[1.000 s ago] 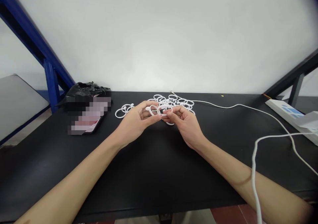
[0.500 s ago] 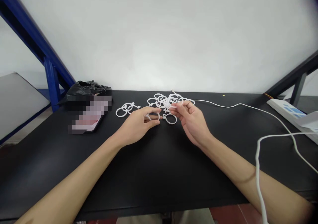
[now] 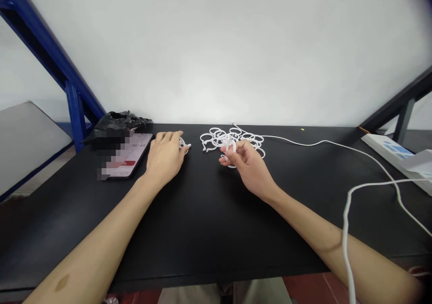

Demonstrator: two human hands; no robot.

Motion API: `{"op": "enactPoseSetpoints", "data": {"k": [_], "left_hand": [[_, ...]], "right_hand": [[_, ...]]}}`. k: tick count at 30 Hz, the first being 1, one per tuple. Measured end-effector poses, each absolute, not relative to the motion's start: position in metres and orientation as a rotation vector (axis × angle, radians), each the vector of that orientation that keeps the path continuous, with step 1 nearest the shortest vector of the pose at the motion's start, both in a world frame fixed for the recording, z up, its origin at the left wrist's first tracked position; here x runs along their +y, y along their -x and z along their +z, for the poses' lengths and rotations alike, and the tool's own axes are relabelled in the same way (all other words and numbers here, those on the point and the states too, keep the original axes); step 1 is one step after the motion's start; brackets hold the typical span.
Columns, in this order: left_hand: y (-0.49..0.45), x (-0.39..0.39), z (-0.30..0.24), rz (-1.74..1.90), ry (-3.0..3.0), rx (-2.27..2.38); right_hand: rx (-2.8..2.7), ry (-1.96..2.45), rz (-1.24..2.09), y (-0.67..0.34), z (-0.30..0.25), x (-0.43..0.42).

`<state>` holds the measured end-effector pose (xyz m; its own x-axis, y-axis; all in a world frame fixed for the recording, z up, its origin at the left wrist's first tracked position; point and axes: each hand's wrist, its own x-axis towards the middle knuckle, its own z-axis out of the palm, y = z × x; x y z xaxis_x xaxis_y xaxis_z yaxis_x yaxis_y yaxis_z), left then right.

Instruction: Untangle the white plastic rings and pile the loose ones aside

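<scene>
A heap of white plastic rings (image 3: 232, 138) lies at the back middle of the black table (image 3: 209, 223). My right hand (image 3: 245, 163) hovers at the heap's near edge, fingers pinched on one white ring (image 3: 230, 148). Further left, my left hand (image 3: 165, 156) lies palm down with its fingers stretched over a small separate group of rings (image 3: 185, 145), most of which it hides. A phone (image 3: 125, 159) with a lit screen lies just left of that hand.
A crumpled black bag (image 3: 116, 120) sits behind the phone. A white cable (image 3: 347, 191) runs from the heap across the right side and over my right forearm. A white power strip (image 3: 398, 156) lies at the far right. Blue frame bars (image 3: 72, 110) stand at left.
My left hand has moved left from the middle to the small group of rings beside the phone. My right hand has stayed by the heap and now pinches a ring.
</scene>
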<state>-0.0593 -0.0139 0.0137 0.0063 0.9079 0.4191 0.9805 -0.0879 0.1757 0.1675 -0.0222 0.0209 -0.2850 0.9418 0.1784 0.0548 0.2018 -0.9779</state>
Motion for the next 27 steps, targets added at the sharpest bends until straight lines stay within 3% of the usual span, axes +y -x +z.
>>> {"op": "enactPoseSetpoints", "data": {"k": [6,13,18,27], "left_hand": [[0.066,-0.012,0.008,-0.568,2.032,-2.051],[0.035,-0.033,0.036,-1.018,2.352,-1.827],[0.014,-0.049,0.042,-0.992,2.735,-1.928],[0.019,-0.045,0.041,-1.363,2.614,-2.145]], "right_hand": [[-1.731,1.070,1.099,-0.171,0.017,-0.020],[-1.947,1.054,0.869,-0.171,0.022,-0.024],[-1.996,1.013,0.845,-0.169,0.023,-0.027],[-1.918,0.984,0.777,-0.169,0.023,-0.027]]}}
